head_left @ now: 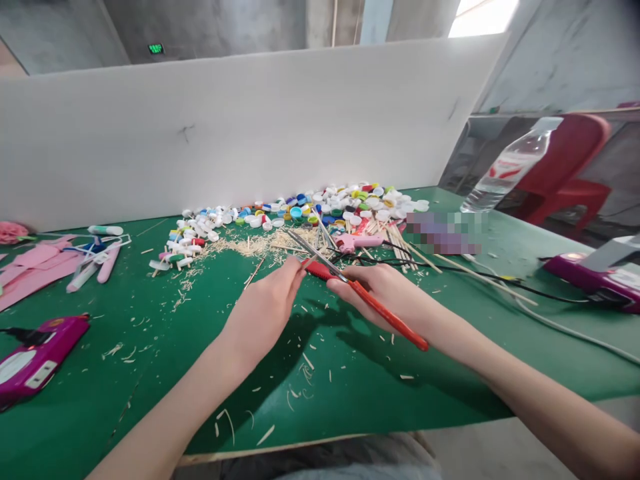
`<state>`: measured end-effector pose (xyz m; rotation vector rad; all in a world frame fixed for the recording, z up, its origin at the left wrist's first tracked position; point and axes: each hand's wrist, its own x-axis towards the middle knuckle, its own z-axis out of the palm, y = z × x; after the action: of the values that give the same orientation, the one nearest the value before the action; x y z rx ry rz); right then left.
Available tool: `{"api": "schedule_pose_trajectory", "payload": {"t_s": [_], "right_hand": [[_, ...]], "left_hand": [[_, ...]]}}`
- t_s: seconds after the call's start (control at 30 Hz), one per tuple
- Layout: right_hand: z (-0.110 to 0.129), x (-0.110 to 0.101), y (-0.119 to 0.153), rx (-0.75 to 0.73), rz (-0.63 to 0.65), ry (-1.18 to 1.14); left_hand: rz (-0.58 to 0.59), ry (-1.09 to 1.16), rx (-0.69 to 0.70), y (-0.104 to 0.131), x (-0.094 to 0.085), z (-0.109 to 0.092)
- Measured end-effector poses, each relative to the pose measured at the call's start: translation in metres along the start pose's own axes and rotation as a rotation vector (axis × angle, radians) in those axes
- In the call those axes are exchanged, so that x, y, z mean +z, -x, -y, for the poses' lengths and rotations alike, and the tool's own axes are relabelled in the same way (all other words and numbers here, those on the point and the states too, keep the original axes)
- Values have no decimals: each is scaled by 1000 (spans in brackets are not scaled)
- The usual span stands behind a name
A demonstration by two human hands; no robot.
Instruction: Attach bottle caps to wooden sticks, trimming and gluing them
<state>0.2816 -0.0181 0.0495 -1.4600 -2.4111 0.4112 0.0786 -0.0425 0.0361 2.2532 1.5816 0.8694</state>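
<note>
A pair of scissors with long red-orange handles (387,315) rests in my right hand (377,293), whose fingers are closed around it. Its metal blade (320,259) points up and to the left, passing just over my left fingertips. My left hand (265,303) is pinched closed beside the blade; what sits between its fingers is mostly hidden. A red ribbed piece (320,270) shows between the two hands, partly covered by the blade. Pale wood shavings (245,245) lie heaped beyond my hands, and more are scattered on the green table (200,360).
Many coloured bottle caps (350,203) are piled against a white board (240,140). Behind my right hand lie a pink glue gun (357,243), thin wooden sticks (397,247) and cables. Purple power strips (43,357) sit at both sides. A water bottle (515,167) stands at the right.
</note>
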Motion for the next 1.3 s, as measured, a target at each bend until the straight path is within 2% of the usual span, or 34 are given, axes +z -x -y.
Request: {"api": "schedule_pose_trajectory", "payload": {"t_s": [0.1,0.27,0.37,0.5,0.6,0.67,0.8,0.87,0.93,1.07,1.3], "right_hand": [[-2,1,2,15,38,-31],[0,2,5,9,86,-132],[3,3,4,1,60,-138],[5,4,1,-28,-13,-104],[6,4,-1,-33,-27,-80],[6,5,-1,-25,-28,-60],[7,4,-1,17,-41,-33],[8,3,0,40,-9,-37],[9,0,2,47,40,-49],[6,-3,6,33,106,-120],[7,0,5,-1,23,-140]], "left_hand": [[-8,-25,21,1,3,2],[170,231,-26,0,-7,-1],[254,289,-29,-2,-14,-3],[281,295,-26,-3,-17,-2],[241,274,-17,-2,-15,-2],[170,209,-7,-1,-11,-2],[-34,-83,28,2,3,-1],[-74,-221,83,2,8,0],[-47,-323,112,2,9,1],[74,-407,52,2,2,-3],[221,-171,79,2,-11,0]]}}
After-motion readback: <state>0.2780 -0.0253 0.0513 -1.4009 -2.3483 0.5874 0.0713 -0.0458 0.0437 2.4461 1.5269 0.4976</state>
